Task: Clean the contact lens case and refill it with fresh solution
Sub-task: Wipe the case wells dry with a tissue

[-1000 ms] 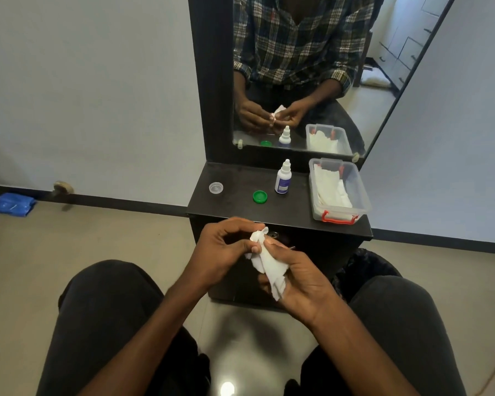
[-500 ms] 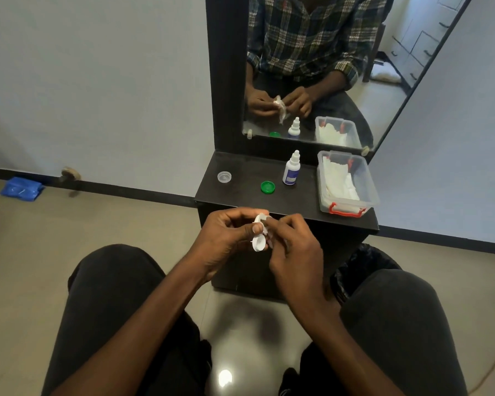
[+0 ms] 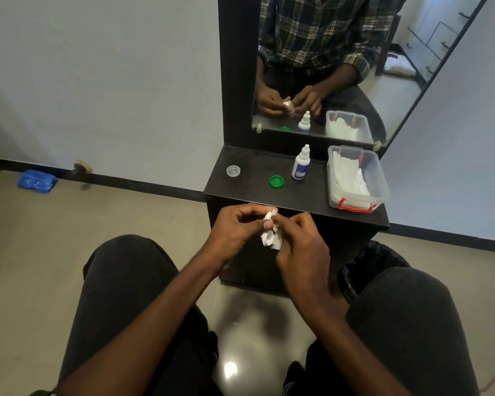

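While a round green cap [image 3: 276, 181] is lying near the desk's [image 3: 252, 192] front edge, both hands, the left hand [image 3: 235, 232] and the right hand [image 3: 300, 244], are pinching crumpled white tissue [image 3: 270, 234] with curled fingers [image 3: 265, 224].

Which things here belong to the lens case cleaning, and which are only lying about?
For the job: white tissue held by both hands; solution bottle; green cap; clear cap; tissue box.

Lying about: blue cloth on the floor; black bag beside the dresser.

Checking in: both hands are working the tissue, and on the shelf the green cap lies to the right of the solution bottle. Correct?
Not quite. In the head view the green cap lies to the left of the solution bottle, not the right. Both the left hand and right hand do hold the tissue.
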